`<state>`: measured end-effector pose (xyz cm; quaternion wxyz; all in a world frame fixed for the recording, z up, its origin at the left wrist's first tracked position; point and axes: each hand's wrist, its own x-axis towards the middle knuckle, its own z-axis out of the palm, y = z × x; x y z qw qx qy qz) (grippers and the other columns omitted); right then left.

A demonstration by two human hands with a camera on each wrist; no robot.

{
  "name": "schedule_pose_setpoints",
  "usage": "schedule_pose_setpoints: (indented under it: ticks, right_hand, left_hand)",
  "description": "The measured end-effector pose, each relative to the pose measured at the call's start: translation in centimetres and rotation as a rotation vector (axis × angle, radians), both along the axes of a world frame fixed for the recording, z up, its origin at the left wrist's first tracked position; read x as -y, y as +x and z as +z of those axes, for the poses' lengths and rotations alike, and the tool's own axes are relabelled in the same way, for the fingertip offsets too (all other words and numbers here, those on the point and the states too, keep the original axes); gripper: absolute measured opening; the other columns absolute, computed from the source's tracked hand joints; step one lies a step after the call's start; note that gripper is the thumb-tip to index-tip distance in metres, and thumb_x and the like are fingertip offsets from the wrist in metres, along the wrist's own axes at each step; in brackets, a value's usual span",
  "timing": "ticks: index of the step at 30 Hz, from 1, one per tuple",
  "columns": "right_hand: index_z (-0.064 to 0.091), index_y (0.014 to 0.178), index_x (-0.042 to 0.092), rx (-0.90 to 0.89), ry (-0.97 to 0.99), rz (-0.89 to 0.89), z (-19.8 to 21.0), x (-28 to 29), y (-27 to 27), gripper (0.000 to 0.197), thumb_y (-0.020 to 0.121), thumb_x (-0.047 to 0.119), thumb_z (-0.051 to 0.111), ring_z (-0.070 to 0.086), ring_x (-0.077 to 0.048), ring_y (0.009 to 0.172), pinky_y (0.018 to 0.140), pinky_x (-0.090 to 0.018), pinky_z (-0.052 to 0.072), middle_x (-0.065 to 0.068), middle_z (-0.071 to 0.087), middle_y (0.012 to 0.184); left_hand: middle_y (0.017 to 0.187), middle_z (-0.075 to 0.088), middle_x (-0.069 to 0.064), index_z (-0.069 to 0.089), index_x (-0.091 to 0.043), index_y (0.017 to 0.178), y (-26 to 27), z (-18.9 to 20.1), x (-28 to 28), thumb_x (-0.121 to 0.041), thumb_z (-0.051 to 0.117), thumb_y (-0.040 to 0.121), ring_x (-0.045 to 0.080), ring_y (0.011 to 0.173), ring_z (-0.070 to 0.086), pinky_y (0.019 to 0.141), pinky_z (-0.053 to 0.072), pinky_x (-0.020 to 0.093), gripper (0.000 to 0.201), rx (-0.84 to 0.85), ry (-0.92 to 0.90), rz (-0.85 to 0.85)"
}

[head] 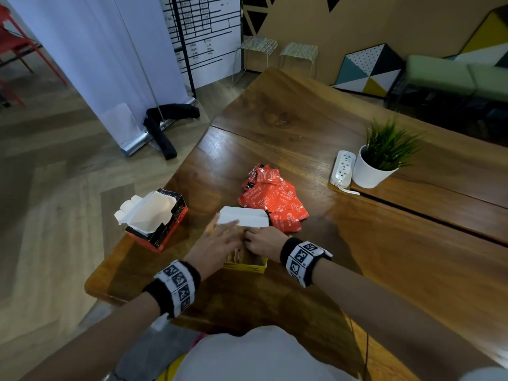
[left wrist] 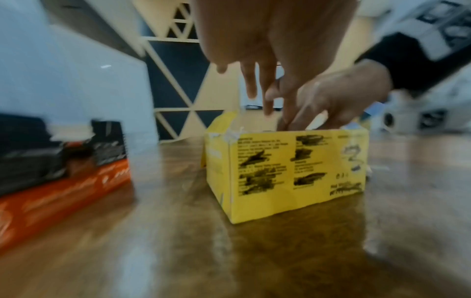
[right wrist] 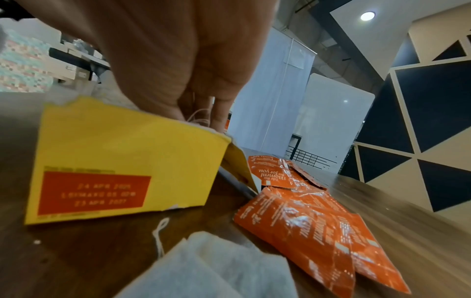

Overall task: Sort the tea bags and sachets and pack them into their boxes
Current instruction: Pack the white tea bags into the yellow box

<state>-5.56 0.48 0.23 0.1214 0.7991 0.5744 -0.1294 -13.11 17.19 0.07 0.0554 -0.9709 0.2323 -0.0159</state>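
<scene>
Both hands met over the open yellow box [head: 248,266]. The left hand [head: 220,242] hovered above it with fingers straight and loose, holding nothing. The right hand [head: 264,240] had its fingers dipped inside; whether they gripped anything could not be told. Behind the box lay the orange sachets [head: 275,199], to its left the open orange-and-black box [head: 156,218], and a tea bag [right wrist: 203,266] just beside it on the table [head: 302,127]

Open yellow cardboard box [left wrist: 285,171] stands upright beneath both hands, orange foil sachets [head: 275,200] heaped just beyond, open orange-and-black carton [head: 156,218] left.
</scene>
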Motion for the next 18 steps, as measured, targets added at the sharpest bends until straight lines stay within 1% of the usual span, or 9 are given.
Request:
schedule_pose_setpoints:
  ticks: [1,2,4,6,9,11,14,16,18]
  right_hand:
    - [0.048,0.128,0.003,0.011,0.026,0.008,0.0,0.1,0.0,0.033,0.096,0.009,0.042,0.041,-0.031,0.125,0.092,-0.040,0.045,-0.016,0.048,0.132]
    - [0.048,0.128,0.004,0.029,0.064,0.020,-0.1,0.3,0.0,0.034,0.095,0.009,0.044,0.042,-0.030,0.124,0.093,-0.039,0.044,-0.016,0.049,0.131]
    - [0.052,0.125,0.005,0.044,0.174,0.039,-0.1,0.6,0.2,0.034,0.091,0.006,0.051,0.047,-0.032,0.117,0.089,-0.040,0.045,-0.017,0.055,0.123]
    - [0.056,0.120,0.003,0.004,0.242,-0.002,0.3,1.1,0.3,0.033,0.087,0.002,0.054,0.048,-0.035,0.115,0.088,-0.043,0.048,-0.020,0.055,0.121]
    - [0.062,0.107,-0.001,-0.044,0.418,-0.094,0.8,2.4,0.7,0.033,0.077,-0.013,0.057,0.052,-0.037,0.110,0.080,-0.046,0.054,-0.022,0.058,0.116]
    - [0.065,0.099,0.001,-0.025,0.543,-0.199,0.3,3.6,1.1,0.038,0.067,-0.019,0.061,0.057,-0.035,0.104,0.070,-0.042,0.057,-0.019,0.062,0.108]
    - [0.067,0.093,0.005,0.009,0.643,-0.307,-0.3,4.8,1.1,0.035,0.066,-0.017,0.064,0.060,-0.029,0.095,0.064,-0.037,0.057,-0.011,0.064,0.099]
    - [0.068,0.090,0.006,0.019,0.688,-0.327,-0.4,5.1,0.4,0.032,0.066,-0.015,0.067,0.061,-0.026,0.089,0.060,-0.031,0.055,-0.007,0.064,0.092]
    - [0.068,0.087,0.008,0.026,0.723,-0.360,-1.0,5.3,-0.4,0.029,0.066,-0.012,0.070,0.058,-0.021,0.086,0.058,-0.027,0.052,-0.004,0.064,0.088]
  left_hand:
    - [0.125,0.060,0.001,0.064,-0.027,0.104,-0.2,-0.4,-0.6,-0.010,0.074,0.065,0.022,0.128,0.048,0.110,0.022,0.052,0.044,0.071,-0.166,0.126]
    - [0.130,0.056,0.004,0.062,-0.024,0.107,-0.3,-0.7,-1.0,-0.011,0.067,0.076,0.023,0.131,0.043,0.113,0.017,0.049,0.034,0.113,-0.329,0.255]
    - [0.137,0.048,0.008,0.060,-0.016,0.113,0.0,-1.2,-1.4,-0.018,0.051,0.090,0.025,0.136,0.032,0.114,0.013,0.049,0.024,0.049,-0.544,0.462]
    - [0.135,0.050,0.008,0.061,-0.014,0.111,0.4,-1.7,-1.7,-0.016,0.055,0.090,0.025,0.134,0.033,0.112,0.021,0.052,0.022,0.038,-0.585,0.499]
    - [0.123,0.059,0.007,0.063,-0.018,0.102,0.8,-1.7,-1.7,-0.005,0.063,0.082,0.021,0.125,0.038,0.104,0.031,0.060,0.024,0.104,-0.609,0.396]
    - [0.116,0.063,0.006,0.059,-0.024,0.102,1.0,-1.3,-1.1,0.001,0.066,0.071,0.024,0.116,0.045,0.100,0.035,0.062,0.041,0.095,-0.525,0.238]
    - [0.100,0.067,0.000,0.063,-0.026,0.105,1.5,-1.1,-0.2,0.004,0.079,0.048,0.021,0.101,0.053,0.088,0.048,0.050,0.067,0.045,-0.291,0.064]
    - [0.091,0.068,-0.003,0.071,-0.026,0.096,2.1,-0.7,-0.1,-0.002,0.088,0.038,0.020,0.090,0.062,0.080,0.053,0.041,0.065,-0.017,-0.205,0.059]
    - [0.082,0.068,-0.006,0.073,-0.030,0.077,2.6,0.1,0.3,-0.015,0.092,0.033,0.019,0.081,0.066,0.076,0.055,0.036,0.050,-0.072,-0.040,-0.034]
